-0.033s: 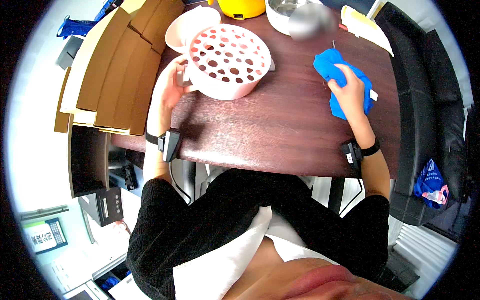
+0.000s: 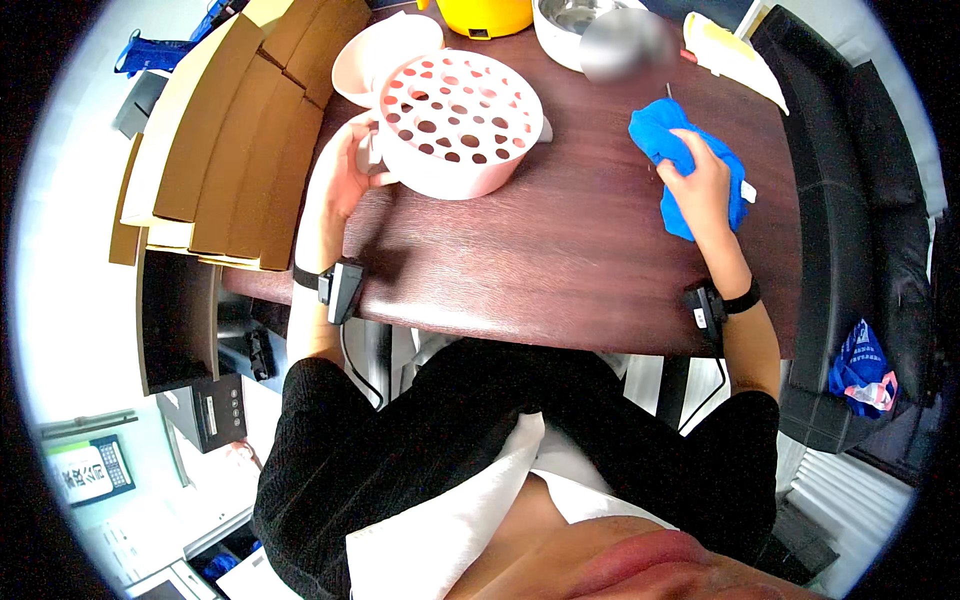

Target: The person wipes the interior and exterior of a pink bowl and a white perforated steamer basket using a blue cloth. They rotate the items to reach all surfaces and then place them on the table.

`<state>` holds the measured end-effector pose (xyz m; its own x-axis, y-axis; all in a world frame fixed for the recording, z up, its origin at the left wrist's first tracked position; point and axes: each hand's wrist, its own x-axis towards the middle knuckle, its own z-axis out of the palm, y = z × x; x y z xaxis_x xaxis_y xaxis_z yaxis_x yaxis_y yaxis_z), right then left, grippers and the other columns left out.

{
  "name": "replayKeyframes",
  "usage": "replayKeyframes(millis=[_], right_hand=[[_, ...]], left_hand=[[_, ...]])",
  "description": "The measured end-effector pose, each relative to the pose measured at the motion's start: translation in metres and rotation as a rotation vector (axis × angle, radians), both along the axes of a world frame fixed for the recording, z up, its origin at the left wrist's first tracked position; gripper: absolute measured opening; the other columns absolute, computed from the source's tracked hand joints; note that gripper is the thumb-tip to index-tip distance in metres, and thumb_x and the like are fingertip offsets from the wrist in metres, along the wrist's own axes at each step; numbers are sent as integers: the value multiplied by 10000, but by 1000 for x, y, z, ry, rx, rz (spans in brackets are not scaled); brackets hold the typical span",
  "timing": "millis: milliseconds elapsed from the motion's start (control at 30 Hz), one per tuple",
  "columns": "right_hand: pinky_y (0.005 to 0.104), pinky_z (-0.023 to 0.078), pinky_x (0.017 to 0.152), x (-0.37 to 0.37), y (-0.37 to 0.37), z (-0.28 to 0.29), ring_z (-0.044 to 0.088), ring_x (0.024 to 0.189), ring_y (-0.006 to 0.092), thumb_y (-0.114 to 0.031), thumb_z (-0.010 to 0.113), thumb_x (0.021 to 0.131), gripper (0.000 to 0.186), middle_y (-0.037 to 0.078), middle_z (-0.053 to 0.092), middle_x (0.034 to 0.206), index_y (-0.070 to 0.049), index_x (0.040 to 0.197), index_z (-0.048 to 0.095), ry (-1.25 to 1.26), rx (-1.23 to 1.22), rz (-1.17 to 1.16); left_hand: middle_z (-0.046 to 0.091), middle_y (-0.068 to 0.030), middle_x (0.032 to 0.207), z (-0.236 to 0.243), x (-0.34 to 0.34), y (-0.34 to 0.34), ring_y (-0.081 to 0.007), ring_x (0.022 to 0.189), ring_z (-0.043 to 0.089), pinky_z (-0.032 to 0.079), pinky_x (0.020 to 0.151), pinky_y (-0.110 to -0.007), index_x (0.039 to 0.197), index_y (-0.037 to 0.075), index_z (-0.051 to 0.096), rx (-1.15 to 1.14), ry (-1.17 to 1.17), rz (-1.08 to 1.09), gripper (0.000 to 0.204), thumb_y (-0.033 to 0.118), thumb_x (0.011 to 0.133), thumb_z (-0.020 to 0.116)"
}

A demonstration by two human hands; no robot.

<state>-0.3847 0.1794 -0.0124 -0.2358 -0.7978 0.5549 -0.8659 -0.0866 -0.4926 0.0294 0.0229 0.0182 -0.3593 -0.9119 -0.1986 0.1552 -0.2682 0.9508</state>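
My left hand (image 2: 349,165) is closed around the side handle of a round pale pink pot (image 2: 455,178). A perforated cover (image 2: 462,105), full of round and heart-shaped holes, sits on top of the pot. Behind its left side is a pink bowl-like piece (image 2: 385,55), partly hidden. To the right, my right hand (image 2: 700,180) grips a crumpled blue cloth (image 2: 665,125), its fingers pressed into the fabric on the table. A small white tag (image 2: 748,191) sticks out at the cloth's right edge.
Cardboard boxes (image 2: 240,150) line the left side of the dark wooden table (image 2: 540,270). At the back stand a yellow container (image 2: 485,15) and a white bowl (image 2: 558,40) with a metallic inside. A yellowish-white cloth (image 2: 735,55) lies back right, beside a black sofa (image 2: 840,200).
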Motion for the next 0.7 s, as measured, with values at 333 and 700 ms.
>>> replayKeyframes(millis=[333, 700], right_hand=[[390, 523, 772, 3, 3, 3, 654, 900, 342, -134, 697, 731, 341, 169, 664, 994, -74, 1059, 621, 5, 76, 33], [370, 520, 778, -6, 1, -5, 661, 911, 325, -145, 710, 730, 371, 174, 669, 995, -66, 1082, 623, -56, 21, -14]], left_hand=[[618, -118, 1170, -2, -37, 0, -201, 1017, 608, 542, 674, -355, 1333, 113, 495, -79, -326, -105, 727, 681, 885, 421], [646, -43, 873, -9, -74, 1, -75, 760, 574, 437, 677, -201, 1042, -19, 633, -396, -348, -92, 468, 425, 920, 544]])
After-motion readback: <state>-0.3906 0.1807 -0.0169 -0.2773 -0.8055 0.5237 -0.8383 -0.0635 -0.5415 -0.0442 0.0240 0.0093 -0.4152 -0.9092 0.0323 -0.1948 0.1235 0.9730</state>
